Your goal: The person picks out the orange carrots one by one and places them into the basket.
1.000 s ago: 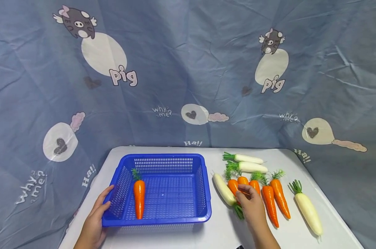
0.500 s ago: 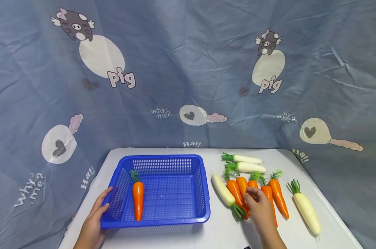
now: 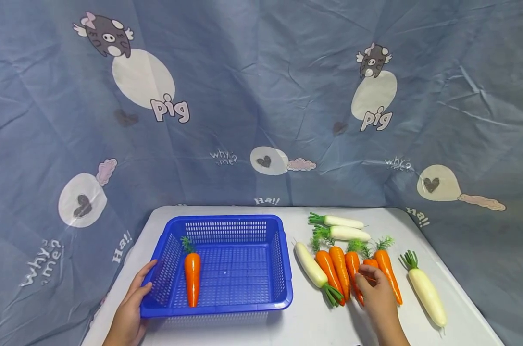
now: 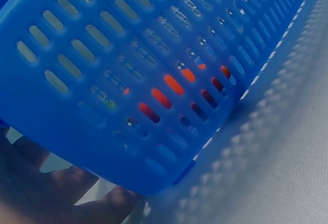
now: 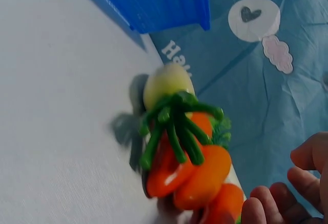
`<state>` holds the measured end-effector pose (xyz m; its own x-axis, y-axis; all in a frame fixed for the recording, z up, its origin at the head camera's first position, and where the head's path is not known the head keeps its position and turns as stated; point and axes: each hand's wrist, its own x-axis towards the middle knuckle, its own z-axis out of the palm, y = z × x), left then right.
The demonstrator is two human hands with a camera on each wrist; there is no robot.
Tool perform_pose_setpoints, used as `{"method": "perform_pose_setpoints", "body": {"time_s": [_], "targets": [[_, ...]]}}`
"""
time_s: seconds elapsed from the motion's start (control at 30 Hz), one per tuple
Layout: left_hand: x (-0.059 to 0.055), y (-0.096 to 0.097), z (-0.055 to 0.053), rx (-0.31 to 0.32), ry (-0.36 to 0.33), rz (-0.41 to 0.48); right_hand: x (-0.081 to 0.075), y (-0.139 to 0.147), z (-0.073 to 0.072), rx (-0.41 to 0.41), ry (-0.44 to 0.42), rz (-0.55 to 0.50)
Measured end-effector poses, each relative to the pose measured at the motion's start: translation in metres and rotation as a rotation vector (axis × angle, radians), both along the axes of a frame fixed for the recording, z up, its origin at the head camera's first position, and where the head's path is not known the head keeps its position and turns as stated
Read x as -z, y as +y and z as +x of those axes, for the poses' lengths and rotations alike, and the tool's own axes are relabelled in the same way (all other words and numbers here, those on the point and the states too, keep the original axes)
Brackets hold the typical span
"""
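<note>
My left hand [image 3: 131, 298] rests its fingertips at the left rim of the blue plastic basket [image 3: 227, 307]. In the left wrist view, those fingers [image 4: 66, 183] lie along the basket's edge. A single carrot [image 3: 193, 278] lies inside the basket, its leafy top towards the back. My right hand [image 3: 379, 295] hovers over a row of carrots, thumb and fingers apart, with nothing between them. It partly covers one carrot [image 3: 370, 263]; another carrot [image 3: 352, 269] lies just left of the thumb. The rightmost carrot [image 3: 388, 274] is beside the fingers.
A white radish [image 3: 311, 264] lies between basket and carrots, its green stalks towards me. Two more white radishes [image 3: 350, 233] lie behind the carrots, and another white radish [image 3: 428, 295] is at the right. The white table [image 3: 306, 331] backs onto a blue printed cloth [image 3: 227, 96].
My right hand has moved right along the row, uncovering the left carrots, which now lie side by side. My left hand and the basket have hardly moved.
</note>
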<state>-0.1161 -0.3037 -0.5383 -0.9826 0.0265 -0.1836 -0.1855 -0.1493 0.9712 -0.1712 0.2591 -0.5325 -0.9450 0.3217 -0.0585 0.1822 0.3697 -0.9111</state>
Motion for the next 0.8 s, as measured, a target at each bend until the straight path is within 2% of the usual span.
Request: {"method": "perform_pose_setpoints", "body": {"time_s": [0.17,0.3,0.47,0.67,0.8], "targets": [[0.0,0.0,-0.001,-0.007,-0.006,-0.005,0.001,0.01,-0.003,0.03,0.015,0.081],[0.001,0.0,0.0,-0.009,0.001,-0.01,0.005,0.017,-0.004,0.053,-0.013,0.148],[0.003,-0.001,0.002,-0.001,0.022,0.003,0.006,0.024,-0.002,0.084,-0.007,0.112],[0.003,-0.002,0.002,0.0,0.011,-0.003,0.002,0.037,-0.005,0.181,0.025,0.161],[0.001,-0.002,0.001,-0.007,0.004,-0.019,-0.001,0.049,-0.009,0.219,0.011,0.116]]}}
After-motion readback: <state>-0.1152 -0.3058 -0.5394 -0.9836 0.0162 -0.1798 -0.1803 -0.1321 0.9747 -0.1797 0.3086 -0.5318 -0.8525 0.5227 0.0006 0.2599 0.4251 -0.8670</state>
